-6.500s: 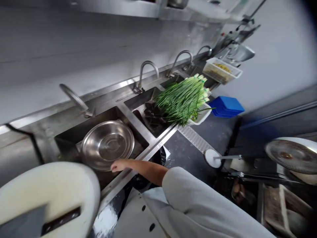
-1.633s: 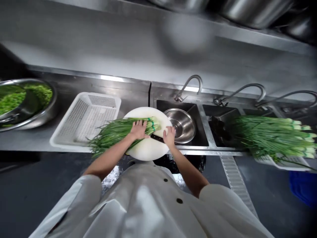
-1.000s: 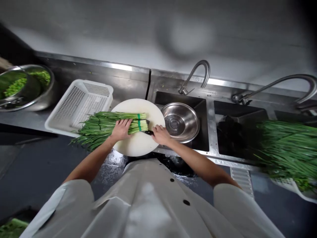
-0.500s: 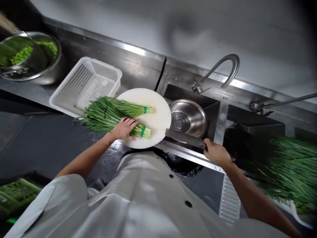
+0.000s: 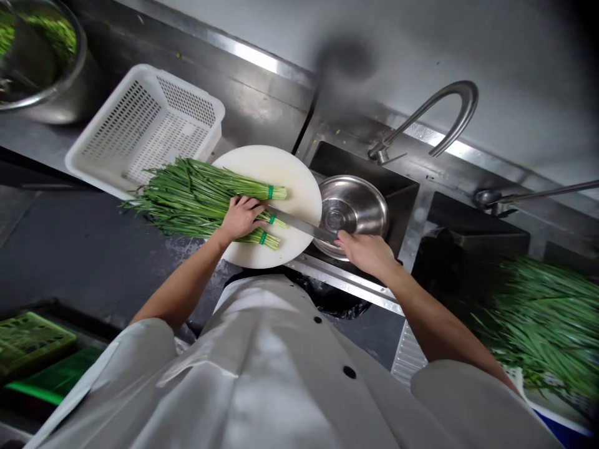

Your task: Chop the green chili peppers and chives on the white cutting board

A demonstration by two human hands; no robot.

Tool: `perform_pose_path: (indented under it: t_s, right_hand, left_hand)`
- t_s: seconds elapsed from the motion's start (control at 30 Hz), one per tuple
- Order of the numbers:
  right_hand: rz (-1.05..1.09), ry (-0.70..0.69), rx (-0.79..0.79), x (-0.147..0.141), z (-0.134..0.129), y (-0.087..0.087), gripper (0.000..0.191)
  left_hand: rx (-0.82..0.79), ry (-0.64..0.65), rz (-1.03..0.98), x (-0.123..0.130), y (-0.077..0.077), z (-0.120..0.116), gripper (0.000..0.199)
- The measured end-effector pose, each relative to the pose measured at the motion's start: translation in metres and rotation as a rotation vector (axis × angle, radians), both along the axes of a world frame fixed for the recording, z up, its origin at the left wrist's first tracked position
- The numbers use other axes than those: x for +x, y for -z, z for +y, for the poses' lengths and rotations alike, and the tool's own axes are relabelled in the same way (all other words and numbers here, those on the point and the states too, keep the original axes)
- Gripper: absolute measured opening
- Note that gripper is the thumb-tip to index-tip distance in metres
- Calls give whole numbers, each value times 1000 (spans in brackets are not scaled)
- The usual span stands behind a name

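Three bunches of garlic chives [image 5: 201,193], bound with green bands near their pale ends, lie side by side on the round white cutting board [image 5: 299,181]. My left hand [image 5: 243,217] presses on the middle of them, fingers curled over the stalks. In my right hand [image 5: 367,251] is a kitchen knife [image 5: 299,223], held by its handle, which the fingers hide. Its blade reaches left across the board, the tip among the stalks beside my left fingers, near the middle green band. Whether the tip touches the stalks, I cannot tell.
A white perforated basket [image 5: 143,131] stands left of the board, with a metal pot [image 5: 70,93] of chopped greens beyond it. To the right are a metal bowl [image 5: 369,206] in the sink, a curved faucet [image 5: 461,93] and a heap of loose chives [image 5: 552,330].
The knife has swung left, from the board's edge over the board to the chives. My left hand has shifted, and a third banded end now shows. The view has also shifted.
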State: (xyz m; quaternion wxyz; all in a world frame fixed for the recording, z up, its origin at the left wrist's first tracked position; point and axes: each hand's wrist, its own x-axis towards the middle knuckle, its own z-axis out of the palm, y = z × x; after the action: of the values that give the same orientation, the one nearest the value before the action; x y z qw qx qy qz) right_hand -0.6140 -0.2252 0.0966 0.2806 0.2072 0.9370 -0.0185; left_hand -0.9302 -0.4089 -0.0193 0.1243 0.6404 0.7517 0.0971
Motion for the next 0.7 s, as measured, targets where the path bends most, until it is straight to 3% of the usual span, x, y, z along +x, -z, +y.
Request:
perform_pose_path:
  t_s: [0.33,0.47,0.6,0.7]
  right_hand:
    - [-43,-88,-31,-23,8,1,41]
    - [-61,-79,-48,-12,19,-12,39]
    - [-71,-39,16,8,37,-31,36]
    - [-30,-25,127,-2,45,-34,39]
  left_hand:
    - [14,-76,-129,-2,8,-2,50]
    - [27,-79,-135,0,11,-6,54]
    - [41,-64,-155,-2,2,-5,55]
    - [102,-186,-135,-9,-9,7,51]
